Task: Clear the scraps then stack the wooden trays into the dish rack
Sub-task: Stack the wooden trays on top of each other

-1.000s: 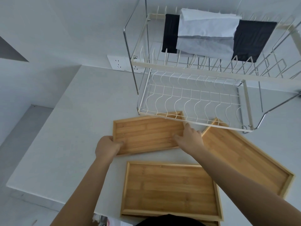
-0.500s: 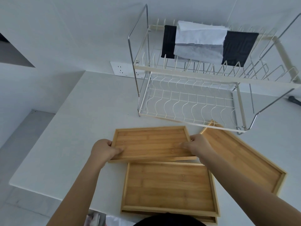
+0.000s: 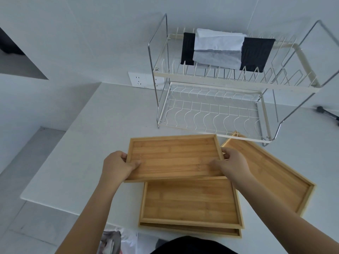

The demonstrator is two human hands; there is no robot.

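Overhead, both hands (image 3: 119, 166) (image 3: 232, 165) gripping empty wooden tray (image 3: 174, 158), dish rack (image 3: 211, 116) bare below.

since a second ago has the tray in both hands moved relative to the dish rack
Yes. The held tray has come out from under the dish rack's front edge, toward the person, over the stacked trays.

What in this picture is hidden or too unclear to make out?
Head view, the only one:
- The lower tray in the near stack: covered by the tray above, only an edge shows.
- The angled tray: its left corner is hidden by the right hand.
- Dark object on the counter: cut off by the right edge.
- Crumpled material below the counter: blurred, cut by the bottom edge.
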